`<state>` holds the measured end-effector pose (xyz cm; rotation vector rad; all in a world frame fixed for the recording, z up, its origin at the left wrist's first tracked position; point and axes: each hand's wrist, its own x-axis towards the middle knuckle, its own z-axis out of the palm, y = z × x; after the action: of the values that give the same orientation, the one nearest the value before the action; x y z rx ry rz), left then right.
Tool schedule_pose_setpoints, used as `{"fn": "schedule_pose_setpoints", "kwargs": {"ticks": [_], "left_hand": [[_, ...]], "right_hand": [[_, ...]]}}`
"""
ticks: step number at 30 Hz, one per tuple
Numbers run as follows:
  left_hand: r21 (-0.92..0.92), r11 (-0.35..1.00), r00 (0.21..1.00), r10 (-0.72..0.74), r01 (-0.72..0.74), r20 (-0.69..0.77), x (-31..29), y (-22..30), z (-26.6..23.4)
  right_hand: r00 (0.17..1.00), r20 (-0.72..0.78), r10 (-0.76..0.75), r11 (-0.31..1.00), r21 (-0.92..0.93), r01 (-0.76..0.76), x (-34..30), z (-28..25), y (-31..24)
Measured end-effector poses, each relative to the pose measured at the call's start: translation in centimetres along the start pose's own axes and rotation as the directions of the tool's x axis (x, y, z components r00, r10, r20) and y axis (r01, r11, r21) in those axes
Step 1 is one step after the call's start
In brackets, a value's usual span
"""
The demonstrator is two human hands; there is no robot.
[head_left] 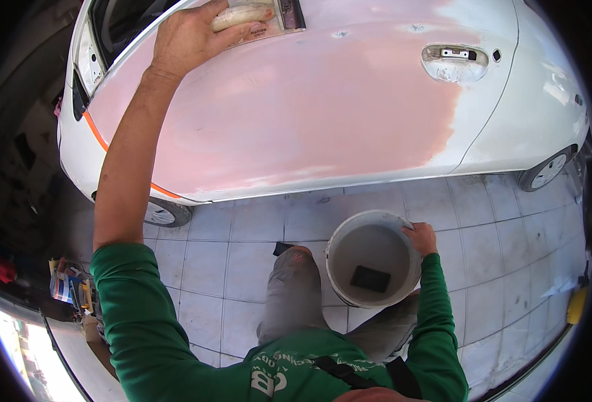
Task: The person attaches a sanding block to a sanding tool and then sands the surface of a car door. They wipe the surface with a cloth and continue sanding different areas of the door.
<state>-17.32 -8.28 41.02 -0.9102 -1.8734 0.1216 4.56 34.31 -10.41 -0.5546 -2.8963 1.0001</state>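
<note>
Sanding block [239, 16] is being gripped in the left hand [187, 39] at the top edge of the car door [343, 107] — smoothing seemingly being done — while the bucket [367, 217] is being held by its rim in the right hand [422, 238]; even pressure is probably being called for.

L hand [187, 41] grips flat pale-handled tool [279, 20] at upper pt of white car's [534, 127] pink-patched door [309, 114]. R hand [421, 238] holds white bucket [375, 215] by rim, w/ murky grey water [363, 246] & dark block [370, 279] inside. Orange strip [95, 132] along door's L edge; tiled flr [249, 268].
</note>
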Motion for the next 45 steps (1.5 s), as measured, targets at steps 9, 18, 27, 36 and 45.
{"fn": "schedule_pose_setpoints", "kwargs": {"ticks": [9,18,27,36,45], "left_hand": [[-0.154,0.959,0.968,-0.219,0.237,0.126,6.3,5.3,-2.4],[-0.035,0.974,0.975,-0.223,0.222,-0.015,7.2,0.5,0.0],[-0.103,0.992,0.996,0.062,-0.069,-0.069,-2.7,1.9,2.2],[-0.154,0.945,0.951,-0.263,0.287,0.162,13.2,9.1,-1.9],[-0.026,0.998,0.996,-0.054,0.052,-0.077,2.6,4.6,1.6]], "right_hand": [[0.998,-0.043,0.038,0.999,-0.005,-0.038,-0.4,-1.1,0.1],[1.000,0.004,0.007,1.000,-0.002,-0.007,0.4,-0.4,0.1],[1.000,-0.027,0.003,0.999,0.040,-0.002,0.2,-0.1,0.7],[1.000,0.017,-0.002,0.998,0.067,0.000,-0.3,0.1,-1.2],[1.000,-0.016,0.012,0.989,0.148,-0.009,0.3,0.1,0.5]]}}
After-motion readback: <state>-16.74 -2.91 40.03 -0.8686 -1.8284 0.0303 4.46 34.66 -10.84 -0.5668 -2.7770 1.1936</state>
